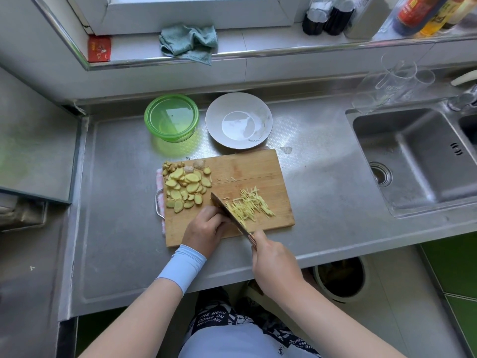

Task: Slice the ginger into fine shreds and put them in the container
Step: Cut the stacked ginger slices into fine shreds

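Observation:
A wooden cutting board lies on the steel counter. A pile of ginger slices covers its left part, and fine ginger shreds lie at the right of the knife. My right hand grips the knife's handle, the blade angled across the board. My left hand, fingers curled, presses down on ginger right against the blade's left side; that ginger is mostly hidden under the fingers. A green round container stands behind the board at the left.
A white plate sits next to the container. The sink lies at the right, with clear glass jugs behind it. A teal cloth and bottles rest on the sill. A bin stands under the counter edge.

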Tool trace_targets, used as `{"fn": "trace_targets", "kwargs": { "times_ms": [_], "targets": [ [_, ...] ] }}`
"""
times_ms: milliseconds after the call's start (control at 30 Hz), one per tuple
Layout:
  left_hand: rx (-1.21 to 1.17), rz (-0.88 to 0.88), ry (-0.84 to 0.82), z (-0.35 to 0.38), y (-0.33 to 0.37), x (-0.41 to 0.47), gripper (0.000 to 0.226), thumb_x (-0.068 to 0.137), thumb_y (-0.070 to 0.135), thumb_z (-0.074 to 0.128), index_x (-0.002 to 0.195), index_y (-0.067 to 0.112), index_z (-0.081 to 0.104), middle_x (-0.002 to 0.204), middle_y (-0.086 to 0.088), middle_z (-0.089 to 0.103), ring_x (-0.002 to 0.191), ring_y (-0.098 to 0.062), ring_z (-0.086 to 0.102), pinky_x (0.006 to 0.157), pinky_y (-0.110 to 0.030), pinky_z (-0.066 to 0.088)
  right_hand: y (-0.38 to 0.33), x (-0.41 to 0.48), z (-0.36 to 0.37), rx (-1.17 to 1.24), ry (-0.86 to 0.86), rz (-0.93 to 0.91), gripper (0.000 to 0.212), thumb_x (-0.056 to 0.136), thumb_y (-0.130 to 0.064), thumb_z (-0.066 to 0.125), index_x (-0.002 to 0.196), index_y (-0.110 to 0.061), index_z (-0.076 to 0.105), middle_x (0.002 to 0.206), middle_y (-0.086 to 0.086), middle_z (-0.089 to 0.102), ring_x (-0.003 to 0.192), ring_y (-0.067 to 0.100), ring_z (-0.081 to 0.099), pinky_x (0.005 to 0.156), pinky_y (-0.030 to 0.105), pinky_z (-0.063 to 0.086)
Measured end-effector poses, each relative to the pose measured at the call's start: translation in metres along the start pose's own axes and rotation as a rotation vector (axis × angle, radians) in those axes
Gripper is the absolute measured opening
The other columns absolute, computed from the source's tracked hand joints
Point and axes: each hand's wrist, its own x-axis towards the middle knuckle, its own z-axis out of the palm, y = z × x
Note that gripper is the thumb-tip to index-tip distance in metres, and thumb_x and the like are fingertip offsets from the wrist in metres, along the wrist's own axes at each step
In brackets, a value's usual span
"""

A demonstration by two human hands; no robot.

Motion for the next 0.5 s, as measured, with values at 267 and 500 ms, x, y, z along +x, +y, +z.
{"fn": "trace_targets", "kwargs": {
  "times_ms": [267, 500],
  "targets": [
    [-0.007, 0.006, -0.019, -0.001, 0.002, -0.004, 0.006, 0.088, 0.005, 0.068, 0.088, 0.003, 0.074, 0.095, -0.011, 0.067, 0.087, -0.028, 0.064, 0.073, -0.036, 0.055, -0.004, 0.004, -0.004, 0.029, -0.006, -0.003, 0.016, 0.100, -0.012, 0.041, 0.114, -0.020, 0.038, 0.079, 0.005, 0.062, 0.072, 0.031, 0.059, 0.059, 0.042, 0.047],
    [-0.011, -0.021, -0.008, -0.004, 0.004, -0.001, 0.008, 0.087, 0.005, 0.066, 0.086, 0.004, 0.074, 0.094, -0.008, 0.067, 0.088, -0.024, 0.062, 0.075, -0.027, 0.052, 0.006, -0.013, -0.004, 0.019, -0.019, 0.004, 0.008, 0.104, -0.020, 0.038, 0.098, -0.022, 0.034, 0.071, -0.002, 0.056, 0.064, 0.022, 0.055, 0.056, 0.039, 0.043]
  ]
}}
